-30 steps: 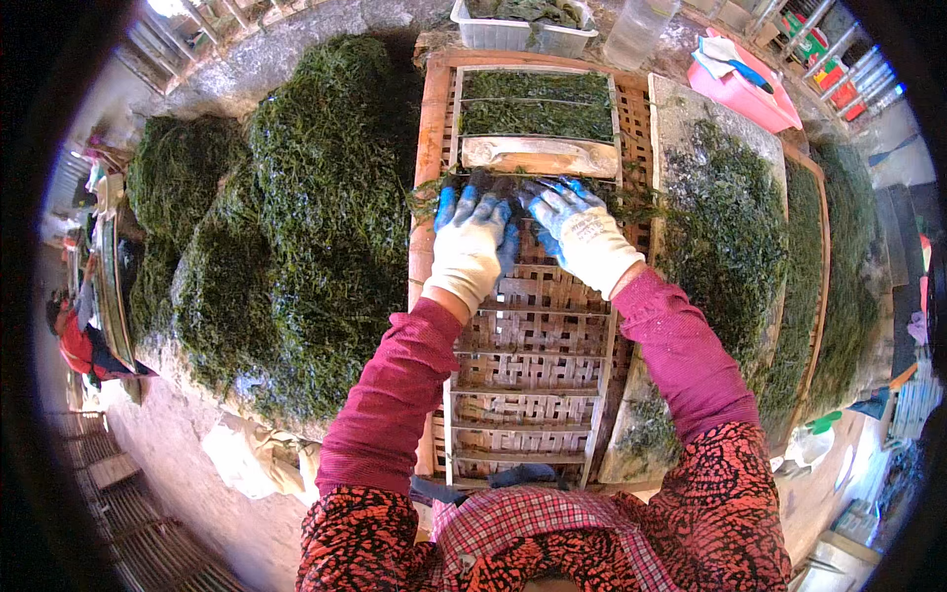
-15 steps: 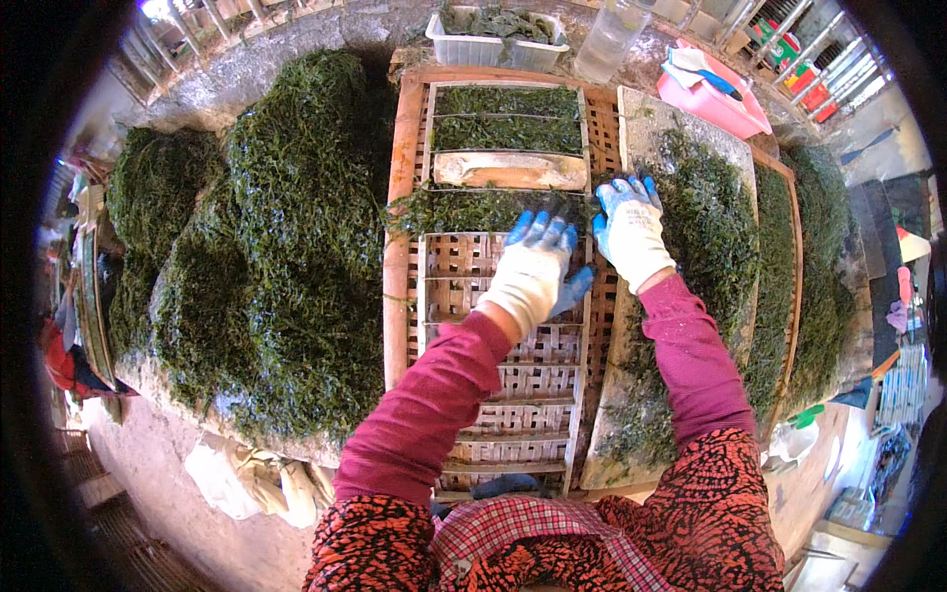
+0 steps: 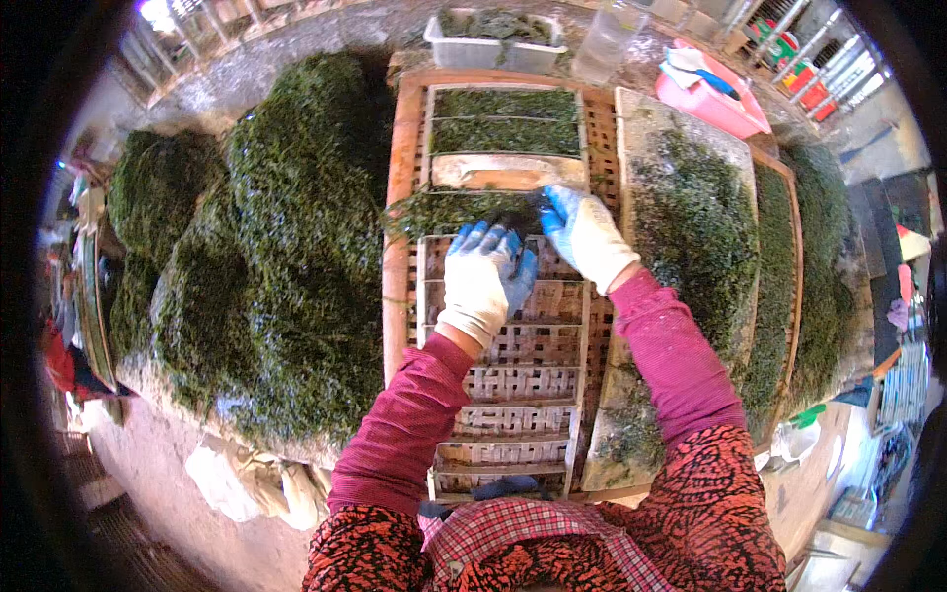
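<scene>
A strip of dark green, stringy plant strands (image 3: 434,211) lies across a slatted wooden frame (image 3: 424,296), just below a pale wooden bar (image 3: 508,172). I wear white gloves with blue fingers. My left hand (image 3: 483,281) is open, its stretched fingertips touching the near edge of the strip and its thumb apart to the right. At the strip's right end, the fingers of my right hand (image 3: 587,237) are closed together against a dark clump of the strands; their undersides are hidden. Two filled rows of strands (image 3: 508,136) lie beyond the bar.
Large heaps of green strands (image 3: 306,227) stand on the left. To the right lies a pale board (image 3: 636,128) with loose strands, then another filled frame (image 3: 774,266). A white tub (image 3: 493,51), a clear jug (image 3: 607,44) and a pink basket (image 3: 705,99) stand at the back.
Both hands have shifted left. My right hand has moved from beside the frame's right edge onto the strip, and the strands' right end is now bunched inward.
</scene>
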The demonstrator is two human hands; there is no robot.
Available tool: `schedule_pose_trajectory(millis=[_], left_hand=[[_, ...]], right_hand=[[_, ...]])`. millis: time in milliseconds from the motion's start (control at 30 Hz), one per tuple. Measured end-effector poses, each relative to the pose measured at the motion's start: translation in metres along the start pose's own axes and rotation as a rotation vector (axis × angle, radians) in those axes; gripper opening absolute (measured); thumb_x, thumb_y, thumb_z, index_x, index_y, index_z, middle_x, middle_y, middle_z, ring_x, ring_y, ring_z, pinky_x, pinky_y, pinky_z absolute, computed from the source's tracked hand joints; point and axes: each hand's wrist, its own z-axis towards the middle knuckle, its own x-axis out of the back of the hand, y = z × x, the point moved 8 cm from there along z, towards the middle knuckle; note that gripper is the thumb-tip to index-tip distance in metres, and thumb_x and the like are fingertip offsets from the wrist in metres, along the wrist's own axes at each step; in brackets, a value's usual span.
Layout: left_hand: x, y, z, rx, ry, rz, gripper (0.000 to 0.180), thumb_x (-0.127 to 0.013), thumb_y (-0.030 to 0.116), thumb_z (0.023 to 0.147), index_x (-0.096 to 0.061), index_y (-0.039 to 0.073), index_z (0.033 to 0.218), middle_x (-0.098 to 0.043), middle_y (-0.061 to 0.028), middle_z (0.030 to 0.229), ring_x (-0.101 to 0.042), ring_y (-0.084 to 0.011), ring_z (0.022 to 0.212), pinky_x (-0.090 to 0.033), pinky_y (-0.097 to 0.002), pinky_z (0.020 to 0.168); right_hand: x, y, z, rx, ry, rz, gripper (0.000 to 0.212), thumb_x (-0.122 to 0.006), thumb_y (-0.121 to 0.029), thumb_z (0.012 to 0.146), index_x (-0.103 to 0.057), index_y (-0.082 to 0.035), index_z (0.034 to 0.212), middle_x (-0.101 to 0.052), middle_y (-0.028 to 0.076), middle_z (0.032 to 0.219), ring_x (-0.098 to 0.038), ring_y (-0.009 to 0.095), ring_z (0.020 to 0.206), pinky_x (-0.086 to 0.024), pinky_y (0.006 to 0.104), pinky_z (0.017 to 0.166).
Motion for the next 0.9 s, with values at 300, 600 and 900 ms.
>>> schedule_pose_trajectory(millis=[300,600,900], left_hand=[[-0.095,-0.12,-0.035,0.444,-0.358,-0.016,0.05,-0.043,0.035,0.1,-0.049,0.008,0.141,-0.052,-0.0139,0.144,-0.048,-0.0265,0.132,-0.034,-0.0434,0.113],[-0.041,-0.051,-0.032,0.102,-0.934,0.6,0.042,-0.046,0.03,0.098,-0.061,0.01,0.132,-0.06,-0.0134,0.136,-0.054,-0.0288,0.128,-0.037,-0.0472,0.109],[-0.059,-0.058,-0.018,0.089,-0.393,0.271,0.046,-0.063,0.037,0.087,-0.064,0.008,0.124,-0.065,-0.0152,0.124,-0.061,-0.0294,0.113,-0.045,-0.0407,0.099]], right_hand=[[-0.05,-0.144,0.059,0.256,-0.213,0.236,0.046,-0.068,-0.019,0.087,-0.057,-0.008,0.131,-0.066,0.022,0.114,-0.063,0.042,0.104,-0.052,0.0446,0.089],[-0.128,-0.193,0.06,0.584,-0.57,-0.519,0.04,-0.077,-0.031,0.073,-0.069,-0.005,0.103,-0.065,0.018,0.109,-0.057,0.036,0.115,-0.042,0.0489,0.102],[-0.07,-0.092,0.048,0.169,-0.16,0.133,0.039,-0.059,-0.001,0.086,-0.06,-0.001,0.124,-0.067,0.023,0.114,-0.066,0.036,0.107,-0.051,0.04,0.094]])
